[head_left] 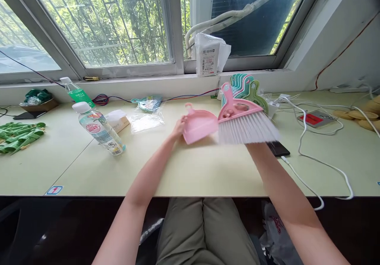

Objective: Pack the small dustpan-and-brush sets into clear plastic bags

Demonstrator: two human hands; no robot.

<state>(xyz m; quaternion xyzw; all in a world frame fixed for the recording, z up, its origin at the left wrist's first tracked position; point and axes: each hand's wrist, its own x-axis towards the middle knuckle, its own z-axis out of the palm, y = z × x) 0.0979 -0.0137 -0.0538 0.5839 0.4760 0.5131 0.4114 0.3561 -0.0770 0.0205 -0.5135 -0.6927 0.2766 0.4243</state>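
Observation:
A small pink dustpan (pixel 200 125) is on or just above the table, its short handle pointing away from me. My left hand (pixel 179 127) is closed on its left edge. To the right, a pink hand brush (pixel 248 122) with long white bristles is held up, handle at the top left and bristles downward. My right hand (pixel 228 113) grips it from behind; most of that hand is hidden, with bits of fingers showing around the pink head. The brush's left bristles are close to the dustpan's right edge.
Behind the brush stand several green and teal brush-and-dustpan pieces (pixel 241 83). Two plastic bottles (pixel 101 128) are at left, near a clear plastic bag (pixel 147 119). A black phone (pixel 278 149) and white cables (pixel 303 134) lie right. Green strips (pixel 20 136) lie far left.

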